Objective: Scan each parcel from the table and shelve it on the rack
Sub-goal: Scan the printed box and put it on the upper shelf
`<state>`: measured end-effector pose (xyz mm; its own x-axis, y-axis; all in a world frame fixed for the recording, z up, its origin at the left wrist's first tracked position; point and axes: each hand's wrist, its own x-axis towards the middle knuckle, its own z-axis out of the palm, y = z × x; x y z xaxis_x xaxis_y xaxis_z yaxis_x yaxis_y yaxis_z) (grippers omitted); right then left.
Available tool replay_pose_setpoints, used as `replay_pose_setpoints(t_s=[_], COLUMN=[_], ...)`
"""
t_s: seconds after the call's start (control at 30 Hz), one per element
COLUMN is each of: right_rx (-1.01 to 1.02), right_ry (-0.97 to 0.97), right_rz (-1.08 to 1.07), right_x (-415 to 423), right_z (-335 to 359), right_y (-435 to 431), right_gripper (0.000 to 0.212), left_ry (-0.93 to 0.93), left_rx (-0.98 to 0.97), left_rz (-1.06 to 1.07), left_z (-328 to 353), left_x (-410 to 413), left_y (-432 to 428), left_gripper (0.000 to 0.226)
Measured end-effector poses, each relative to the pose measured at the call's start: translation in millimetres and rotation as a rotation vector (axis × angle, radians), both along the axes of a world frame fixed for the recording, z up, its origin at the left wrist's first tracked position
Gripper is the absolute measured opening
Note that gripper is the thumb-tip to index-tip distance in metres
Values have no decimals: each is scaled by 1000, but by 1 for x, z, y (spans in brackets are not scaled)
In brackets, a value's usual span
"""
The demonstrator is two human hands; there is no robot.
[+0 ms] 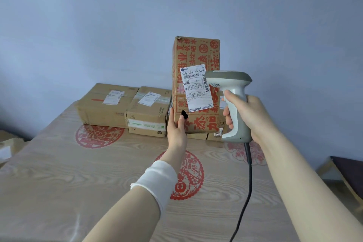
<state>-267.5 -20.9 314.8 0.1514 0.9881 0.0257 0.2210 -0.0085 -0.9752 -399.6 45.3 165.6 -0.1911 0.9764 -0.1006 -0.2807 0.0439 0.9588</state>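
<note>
**Cardboard parcel (196,53) upright before the scanner (233,104)**

Brown card with heavy red printing, the tall parcel stands on end above the far part of the table (78,173). Its white shipping label (196,88) faces the person. The left hand (176,127) holds it low on its left edge, with the thumb laid on the front face and the fingers out of sight behind. I cannot tell from where I stand whether its base rests on anything or hangs free.

The right hand (249,116) is wrapped firmly round the handle of the grey scanner, fingers curled across the front of the grip. The scanner's head points left and sits just at the right edge of the label. A black cable (248,182) drops from the handle's foot down towards the near edge of the table.

Behind the parcel more boxes lie flat at the back of the table. One is a wide box (104,112) on the left, and beside it is a taped box (147,110) stacked on another. Both carry labels on top. The table wears a wood-grain cover with red round paper-cut designs (99,135). A white band (157,180) circles the left forearm.
</note>
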Motion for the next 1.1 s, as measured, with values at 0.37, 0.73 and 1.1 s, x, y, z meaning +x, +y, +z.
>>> replay_pose_setpoints(t_s=[0.37,0.73,1.1], right_rx=[57,47,40], right_ry=[-122,-132,-140], right_rz=[-14,-9,-11], right_x=[-10,-10,-5], right_z=[14,15,14], right_y=[1,0,-2], right_gripper=[39,34,35], left_ry=[0,13,19], left_rx=[-8,11,-5], left_rz=[-1,17,26], left_z=[6,9,6], left_x=[-10,-14,-15], left_y=[4,4,3], left_gripper=[52,51,53])
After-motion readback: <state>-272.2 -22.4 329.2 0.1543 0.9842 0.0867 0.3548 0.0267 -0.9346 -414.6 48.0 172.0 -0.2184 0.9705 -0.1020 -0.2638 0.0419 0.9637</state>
